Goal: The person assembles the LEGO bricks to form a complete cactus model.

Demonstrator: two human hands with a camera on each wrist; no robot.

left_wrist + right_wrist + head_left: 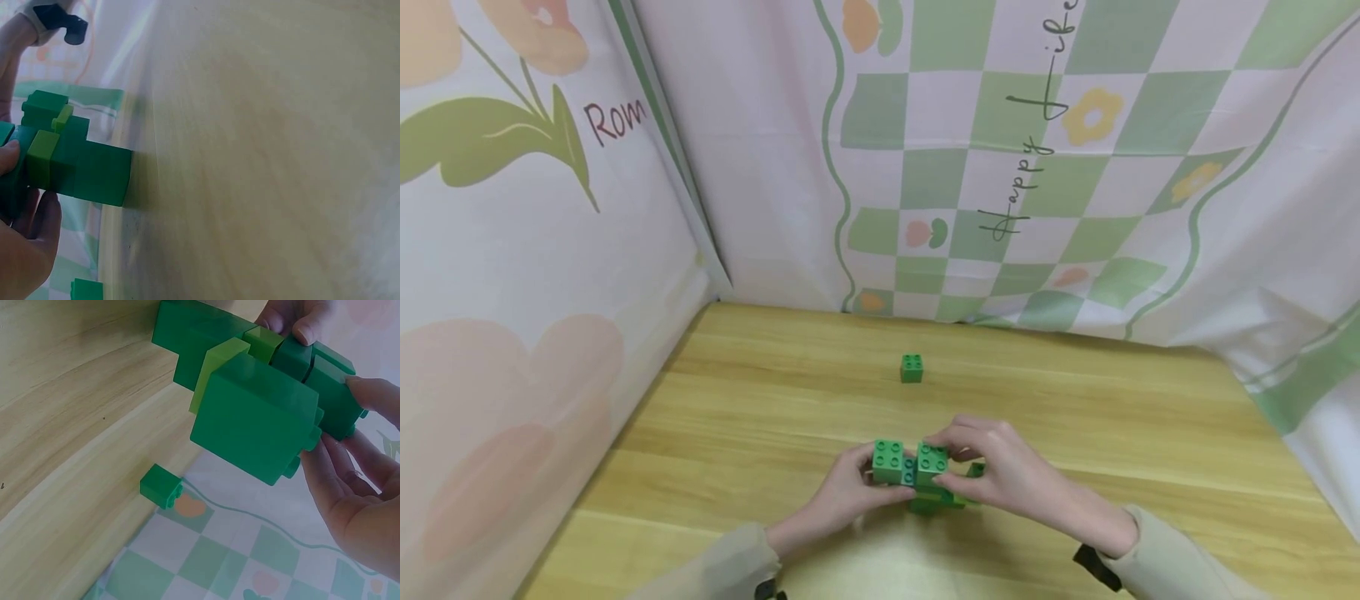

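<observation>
Green block assembly (917, 475): sitting near the front middle of the wooden counter (737, 417), both hands closing on it. Left hand (842, 492) is gripping at its 9 o'clock side with curled fingers; right hand (1007, 475) is pinching at its 3 o'clock side, fingers curled over the studded top. Single green block (912, 367): lying apart at 12 o'clock, untouched.

A block assembly (917, 475) sits on the table (715, 433) between both hands, a single block (912, 367) lying well behind it.
</observation>
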